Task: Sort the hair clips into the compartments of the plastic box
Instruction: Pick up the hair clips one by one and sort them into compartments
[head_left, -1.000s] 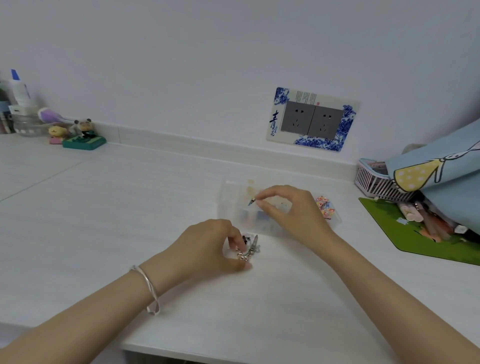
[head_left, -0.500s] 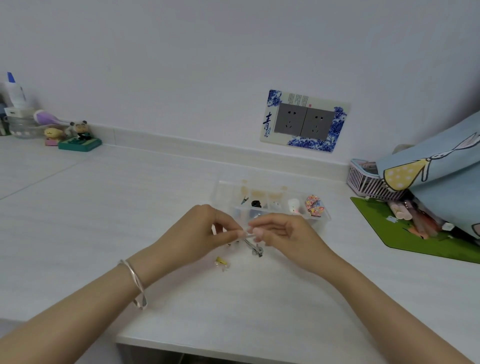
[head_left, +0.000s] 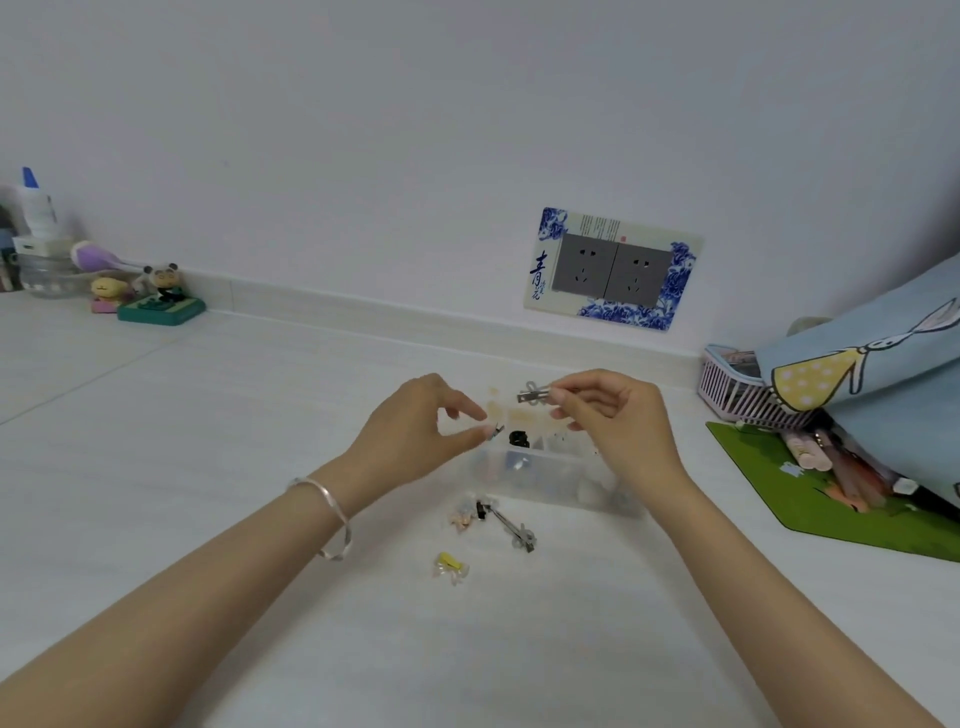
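Where the white tabletop (head_left: 260, 467) lies nearest the viewer, low in the frame's centre, a yellow hair clip (head_left: 450, 564) rests alone. Just above it lie a silver bow clip (head_left: 514, 526), a small black clip (head_left: 482, 509) touching its upper end, and a pale pink clip (head_left: 461, 518) beside them. Above these loose clips stands the clear plastic box (head_left: 550, 475), its compartments holding several clips, among them a black one (head_left: 518, 438); the remaining contents are blurred through the walls and cannot be identified reliably.

Over the box's left end, the left hand (head_left: 415, 431), a silver bracelet (head_left: 327, 512) on its wrist, pinches a small clip (head_left: 496, 430) between thumb and fingertip. Over the box's right half, the right hand (head_left: 618, 415) grips a second silver bow clip (head_left: 534, 394) at one end, held roughly level above the far compartments.

Centre right on the wall is a double socket (head_left: 613, 270) with a blue floral frame. At the right edge sit a green mat (head_left: 769, 483) and a pink basket (head_left: 727, 387); at the upper left, small figurines (head_left: 156, 296).
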